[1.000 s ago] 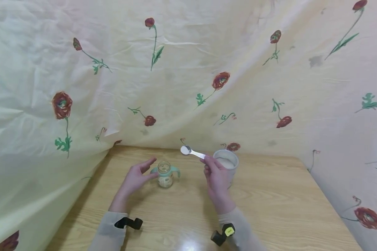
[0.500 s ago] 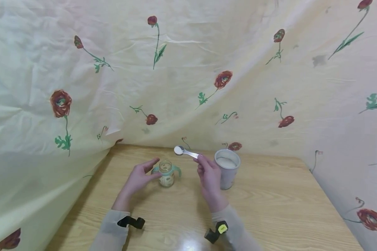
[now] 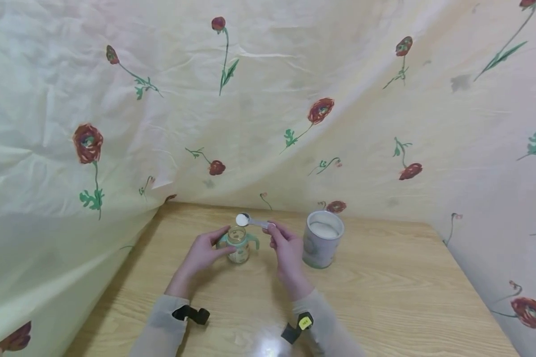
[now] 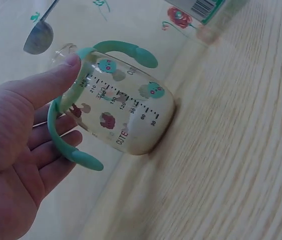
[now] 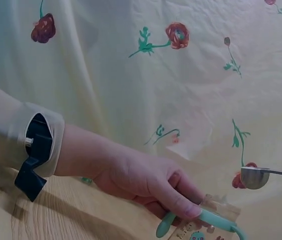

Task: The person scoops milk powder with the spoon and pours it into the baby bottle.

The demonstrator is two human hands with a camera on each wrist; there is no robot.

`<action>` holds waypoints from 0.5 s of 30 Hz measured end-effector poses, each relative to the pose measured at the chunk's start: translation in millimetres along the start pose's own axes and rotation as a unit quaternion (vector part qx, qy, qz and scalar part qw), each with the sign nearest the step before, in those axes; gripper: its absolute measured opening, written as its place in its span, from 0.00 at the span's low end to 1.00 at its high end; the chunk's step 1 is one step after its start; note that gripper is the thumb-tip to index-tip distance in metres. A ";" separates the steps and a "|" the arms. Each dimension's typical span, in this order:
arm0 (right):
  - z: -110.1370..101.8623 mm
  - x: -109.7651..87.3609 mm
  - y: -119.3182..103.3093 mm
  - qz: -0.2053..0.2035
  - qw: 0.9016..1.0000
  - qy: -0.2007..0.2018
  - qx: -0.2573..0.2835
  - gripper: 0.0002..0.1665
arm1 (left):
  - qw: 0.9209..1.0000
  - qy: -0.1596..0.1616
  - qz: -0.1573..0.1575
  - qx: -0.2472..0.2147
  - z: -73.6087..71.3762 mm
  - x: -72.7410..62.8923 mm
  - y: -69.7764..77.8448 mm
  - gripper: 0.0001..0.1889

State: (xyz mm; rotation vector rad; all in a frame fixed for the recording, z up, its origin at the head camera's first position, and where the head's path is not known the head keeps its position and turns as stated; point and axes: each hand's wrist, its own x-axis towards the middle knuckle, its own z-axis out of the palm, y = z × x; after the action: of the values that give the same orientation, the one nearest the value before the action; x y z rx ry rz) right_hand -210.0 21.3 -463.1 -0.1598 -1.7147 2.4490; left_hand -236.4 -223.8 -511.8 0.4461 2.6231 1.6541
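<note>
A clear baby bottle [image 3: 238,253] with mint-green handles and printed measure marks stands upright on the table, its top uncovered. My left hand [image 3: 205,252] holds it near the neck; in the left wrist view, the thumb [image 4: 55,82] lies across the green collar and the fingers reach behind. My right hand [image 3: 287,250] pinches the handle of a metal measuring spoon [image 3: 242,219] heaped with white powder. The spoon's bowl hovers just above the bottle's mouth, apart from it. In the right wrist view, only the spoon bowl [image 5: 255,178] and a bit of the right hand show.
To the right of my right hand stands an open canister [image 3: 320,251] with white powder inside. The wooden table [image 3: 397,287] ends at the back and sides against a hanging flowered cloth [image 3: 259,124].
My right hand has moved left with the filled spoon, from beside the canister to above the bottle. My left hand has drawn slightly closer around the bottle.
</note>
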 end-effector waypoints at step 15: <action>-6.5 8.1 13.7 -0.150 0.977 -0.036 -0.148 0.09 | 0.999 0.029 -0.028 -0.006 12.2 3.1 2.5 0.42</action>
State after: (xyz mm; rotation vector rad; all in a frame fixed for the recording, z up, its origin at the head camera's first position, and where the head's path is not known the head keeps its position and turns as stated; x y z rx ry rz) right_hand -217.7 24.2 -478.3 0.1496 -1.9631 2.0021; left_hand -236.8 -211.3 -514.5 0.3268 2.6382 1.6911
